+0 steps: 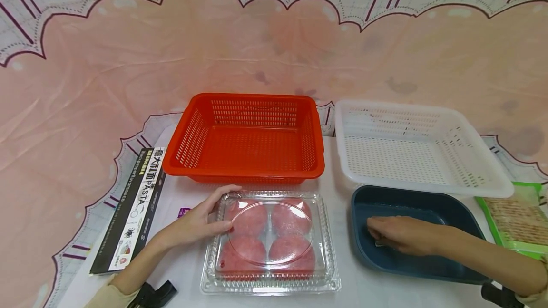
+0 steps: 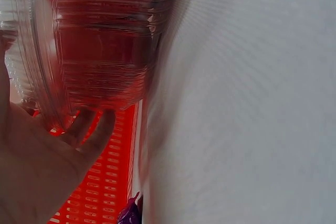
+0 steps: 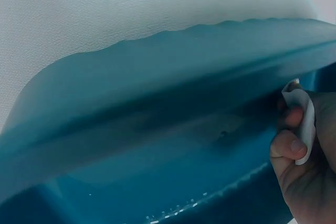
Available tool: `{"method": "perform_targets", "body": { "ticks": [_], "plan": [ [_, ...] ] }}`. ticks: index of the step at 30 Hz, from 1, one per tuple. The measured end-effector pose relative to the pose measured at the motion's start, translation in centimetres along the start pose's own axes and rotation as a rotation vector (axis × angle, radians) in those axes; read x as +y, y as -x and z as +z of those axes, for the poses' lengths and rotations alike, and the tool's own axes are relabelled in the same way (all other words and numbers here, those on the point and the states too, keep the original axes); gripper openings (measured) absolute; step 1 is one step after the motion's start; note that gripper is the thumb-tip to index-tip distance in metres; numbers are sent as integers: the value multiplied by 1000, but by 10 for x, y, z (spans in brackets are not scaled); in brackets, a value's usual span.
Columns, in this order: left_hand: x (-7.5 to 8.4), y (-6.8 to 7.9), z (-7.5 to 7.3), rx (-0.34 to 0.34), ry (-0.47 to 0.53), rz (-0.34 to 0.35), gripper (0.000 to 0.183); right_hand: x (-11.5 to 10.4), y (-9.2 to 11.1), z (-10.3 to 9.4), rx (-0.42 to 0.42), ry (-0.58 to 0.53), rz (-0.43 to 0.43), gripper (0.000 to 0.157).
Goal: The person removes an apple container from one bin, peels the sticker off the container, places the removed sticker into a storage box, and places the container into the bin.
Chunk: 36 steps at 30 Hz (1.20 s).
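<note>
My left hand [image 1: 194, 222] grips the left edge of a clear plastic container [image 1: 269, 286], its thumb at the lid and its fingers around the far left corner. Several round pinkish-red items [image 1: 291, 220] show through the closed lid. In the left wrist view the fingers [image 2: 100, 135] reach along the container's ribbed side. My right hand [image 1: 404, 234] is inside a dark blue basin [image 1: 466, 213] on the right. Between its curled fingers and thumb it pinches a small folded white piece [image 3: 305, 124], like paper or cloth, mostly hidden by the hand in the head view.
Behind the container stands a red basket [image 1: 252, 151], and a white basket [image 1: 389, 156] sits behind the basin. A black-and-white pasta box [image 1: 132, 213] lies at left, with a small purple packet [image 1: 183, 212] beside my left arm. A green-edged packet [image 1: 513, 217] lies at far right.
</note>
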<state>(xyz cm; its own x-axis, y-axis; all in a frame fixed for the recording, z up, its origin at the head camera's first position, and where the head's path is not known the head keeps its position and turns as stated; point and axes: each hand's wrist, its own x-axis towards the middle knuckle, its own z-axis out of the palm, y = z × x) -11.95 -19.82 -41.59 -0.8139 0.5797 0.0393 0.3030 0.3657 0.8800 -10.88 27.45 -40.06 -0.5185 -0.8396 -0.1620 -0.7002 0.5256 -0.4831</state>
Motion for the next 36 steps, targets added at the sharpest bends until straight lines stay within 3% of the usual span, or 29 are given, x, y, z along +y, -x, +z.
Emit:
{"method": "perform_targets", "body": {
  "ticks": [8, 20, 29, 36],
  "plan": [
    [-1, 0, 0, 0, 0, 5, 68, -1, -8, 2, -44, 43, 43, 10],
    [-1, 0, -1, 1, -9, 11, 68, -8, -17, -1, -42, 166, 157, 20],
    [1, 0, 0, -4, 3, 2, 68, -2, -11, -2, -27, 88, 187, 18],
    [0, 0, 0, -4, 5, 0, 69, 4, -5, 0, 25, 5, 140, 20]
  ]
}}
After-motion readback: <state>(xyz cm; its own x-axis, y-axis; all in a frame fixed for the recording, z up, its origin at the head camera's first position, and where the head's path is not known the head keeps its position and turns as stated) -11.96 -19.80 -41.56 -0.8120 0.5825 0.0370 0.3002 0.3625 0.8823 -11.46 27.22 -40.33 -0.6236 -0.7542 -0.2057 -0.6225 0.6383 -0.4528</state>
